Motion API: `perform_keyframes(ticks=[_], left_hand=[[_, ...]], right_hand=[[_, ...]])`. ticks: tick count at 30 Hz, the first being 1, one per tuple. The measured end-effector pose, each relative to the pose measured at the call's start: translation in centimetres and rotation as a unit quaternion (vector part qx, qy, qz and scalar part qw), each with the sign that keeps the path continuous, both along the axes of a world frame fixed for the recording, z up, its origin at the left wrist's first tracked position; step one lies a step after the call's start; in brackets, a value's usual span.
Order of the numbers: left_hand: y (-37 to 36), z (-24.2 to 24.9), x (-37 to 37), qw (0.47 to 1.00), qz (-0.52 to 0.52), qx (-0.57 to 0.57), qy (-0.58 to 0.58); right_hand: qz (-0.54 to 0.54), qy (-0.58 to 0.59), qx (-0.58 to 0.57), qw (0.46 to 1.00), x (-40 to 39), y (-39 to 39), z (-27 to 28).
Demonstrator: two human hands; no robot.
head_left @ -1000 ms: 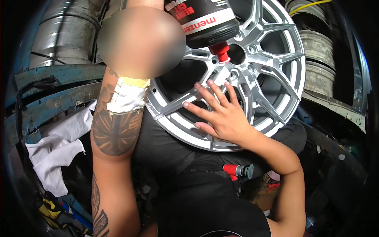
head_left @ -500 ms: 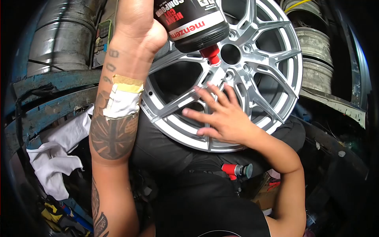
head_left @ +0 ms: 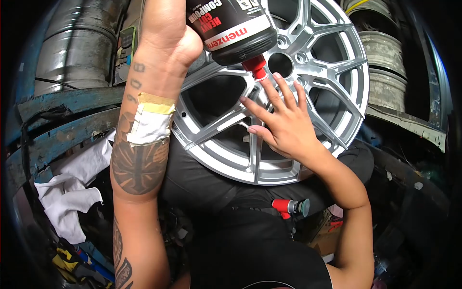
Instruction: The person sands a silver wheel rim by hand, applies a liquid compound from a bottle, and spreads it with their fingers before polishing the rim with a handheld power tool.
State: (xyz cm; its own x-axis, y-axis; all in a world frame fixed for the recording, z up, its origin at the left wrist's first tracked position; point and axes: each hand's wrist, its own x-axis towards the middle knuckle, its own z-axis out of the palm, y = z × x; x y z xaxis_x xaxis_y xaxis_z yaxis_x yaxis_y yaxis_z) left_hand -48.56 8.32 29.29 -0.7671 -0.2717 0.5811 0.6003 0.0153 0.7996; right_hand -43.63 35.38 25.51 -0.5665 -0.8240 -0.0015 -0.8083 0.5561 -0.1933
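Note:
At the top, a black bottle of polishing compound [head_left: 231, 29] with a red nozzle is tipped upside down over a silver alloy wheel [head_left: 332, 72]. My left hand [head_left: 171, 36] is at the bottle's left side, gripping it, with most of its fingers hidden behind it or out of frame. The nozzle tip hangs over a spoke near the wheel's centre hole. Spread over the spokes just below, my right hand [head_left: 288, 123] is open, one fingertip right at the nozzle. The wheel rests across my lap, tilted toward me.
A small red power tool [head_left: 284, 207] with a round pad lies by my lap. White cloth [head_left: 72, 202] hangs at the left below a worn blue metal frame [head_left: 72, 103]. Stacked metal wheels [head_left: 77, 53] stand at the left, and more wheels [head_left: 382, 67] stand at the right.
My right hand has moved up the wheel toward the nozzle, fingers still spread. The bottle has shifted very slightly left and stays upside down.

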Motion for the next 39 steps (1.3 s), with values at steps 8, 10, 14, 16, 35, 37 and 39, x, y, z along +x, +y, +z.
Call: perform_keyframes(ticks=[8, 10, 14, 16, 35, 37, 39], left_hand=[[-0.5, 2.3, -0.8, 0.925, -0.232, 0.283, -0.101], [-0.2, 1.5, -0.8, 0.947, -0.215, 0.231, -0.064], [0.5, 1.7, -0.4, 0.96, -0.166, 0.21, -0.085], [0.9, 1.8, -0.3, 0.962, -0.152, 0.205, -0.096], [-9.9, 1.3, 0.1, 0.909, 0.086, 0.359, -0.196], [-11.3, 1.0, 0.3, 0.871, 0.038, 0.434, -0.228], [-12.3, 0.6, 0.7, 0.827, -0.007, 0.501, -0.256]], right_hand=[[-0.073, -0.771, -0.434, 0.459, -1.2, 0.9, 2.2], [-0.064, -0.808, -0.441, 0.386, -1.1, 0.9, 2.7], [-0.019, -0.845, -0.474, 0.249, -0.5, 1.2, 2.1], [-0.008, -0.847, -0.476, 0.237, -0.1, 1.4, 2.1], [0.013, -0.059, 0.015, 0.998, 1.6, 0.5, -0.1], [-0.006, -0.037, 0.036, 0.999, 1.2, 0.9, 0.2], [-0.003, -0.045, 0.04, 0.998, 1.0, 1.1, 0.8]])
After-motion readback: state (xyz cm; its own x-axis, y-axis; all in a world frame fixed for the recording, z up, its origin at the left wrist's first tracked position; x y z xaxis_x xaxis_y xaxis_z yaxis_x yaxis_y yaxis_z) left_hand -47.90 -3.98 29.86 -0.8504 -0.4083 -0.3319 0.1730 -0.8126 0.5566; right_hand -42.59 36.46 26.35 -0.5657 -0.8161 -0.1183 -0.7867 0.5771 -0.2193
